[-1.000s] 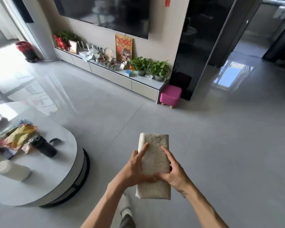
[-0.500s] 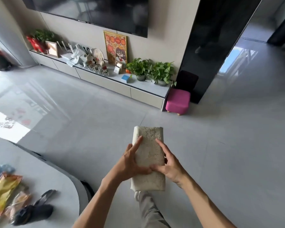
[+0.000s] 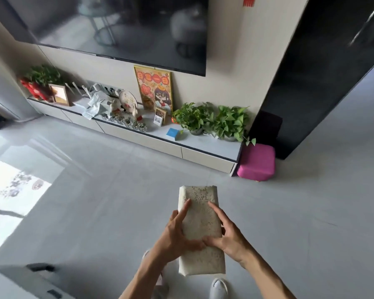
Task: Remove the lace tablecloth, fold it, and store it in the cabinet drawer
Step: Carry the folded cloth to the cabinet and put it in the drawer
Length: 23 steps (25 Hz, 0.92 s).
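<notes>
Lace tablecloth folded into a long cream packet sits between my palms, held out over the grey floor. My left hand clasps its left edge, forefinger laid along the top — my right hand clamps the right edge, thumbs meeting across the middle. Ahead, well apart, stands the low cabinet with closed drawer fronts, a pink stool just beside its right end.

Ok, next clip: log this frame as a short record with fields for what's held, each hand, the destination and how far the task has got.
held item: folded lace tablecloth, a compact rectangle, carried above the floor
left hand: grips the left edge, fingers on top
right hand: grips the right edge, fingers on top
destination: low cabinet under the TV, ahead; drawer fronts look shut
beside cabinet: pink stool
task stage: removed and folded; not yet stored
</notes>
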Each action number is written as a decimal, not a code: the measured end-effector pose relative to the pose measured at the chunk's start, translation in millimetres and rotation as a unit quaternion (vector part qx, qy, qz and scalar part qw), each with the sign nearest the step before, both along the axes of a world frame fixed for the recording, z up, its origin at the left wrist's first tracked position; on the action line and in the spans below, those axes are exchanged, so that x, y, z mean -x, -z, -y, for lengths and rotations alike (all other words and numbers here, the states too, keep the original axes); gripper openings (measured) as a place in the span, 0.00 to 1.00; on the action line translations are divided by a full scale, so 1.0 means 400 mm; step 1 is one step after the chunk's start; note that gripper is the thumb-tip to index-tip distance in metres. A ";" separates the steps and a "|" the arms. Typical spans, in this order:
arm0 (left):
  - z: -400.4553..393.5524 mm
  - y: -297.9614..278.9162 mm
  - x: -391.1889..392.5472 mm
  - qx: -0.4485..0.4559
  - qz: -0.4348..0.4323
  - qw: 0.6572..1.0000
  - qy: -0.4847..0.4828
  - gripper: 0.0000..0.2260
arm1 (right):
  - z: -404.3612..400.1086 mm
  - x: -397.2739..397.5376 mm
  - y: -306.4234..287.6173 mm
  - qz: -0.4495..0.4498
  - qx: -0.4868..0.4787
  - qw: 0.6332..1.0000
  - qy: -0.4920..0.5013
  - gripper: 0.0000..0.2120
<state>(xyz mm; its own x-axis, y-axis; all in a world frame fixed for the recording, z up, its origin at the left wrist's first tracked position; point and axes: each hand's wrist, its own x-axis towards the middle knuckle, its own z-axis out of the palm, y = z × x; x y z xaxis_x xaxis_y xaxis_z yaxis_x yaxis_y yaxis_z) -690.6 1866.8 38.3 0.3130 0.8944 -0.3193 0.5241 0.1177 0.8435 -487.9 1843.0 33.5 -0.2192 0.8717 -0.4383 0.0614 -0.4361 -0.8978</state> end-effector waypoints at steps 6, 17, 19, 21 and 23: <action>-0.440 0.220 0.114 0.030 -0.011 0.991 0.127 0.57 | -0.327 0.144 0.202 0.014 0.055 0.992 0.116 0.47; -0.965 0.861 0.143 0.084 0.040 0.985 0.146 0.43 | -0.767 0.227 0.827 0.035 0.051 0.978 0.200 0.44; -1.015 1.066 0.090 0.079 0.062 0.988 0.117 0.41 | -0.823 0.175 1.030 0.038 0.031 0.980 0.194 0.44; -1.074 1.274 0.036 0.056 0.077 0.991 0.094 0.38 | -0.895 0.113 1.225 0.044 0.010 0.983 0.178 0.44; -1.113 1.454 -0.021 0.022 0.083 0.993 0.082 0.38 | -0.943 0.064 1.411 0.059 -0.008 0.982 0.178 0.44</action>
<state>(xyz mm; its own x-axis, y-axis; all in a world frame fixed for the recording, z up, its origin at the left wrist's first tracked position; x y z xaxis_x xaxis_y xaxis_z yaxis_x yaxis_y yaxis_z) -682.2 2312.0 -543.2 0.5041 0.8139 -0.2888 0.3936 0.0812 0.9157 -513.3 2220.1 -530.7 0.1520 0.8907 -0.4285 0.0121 -0.4352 -0.9003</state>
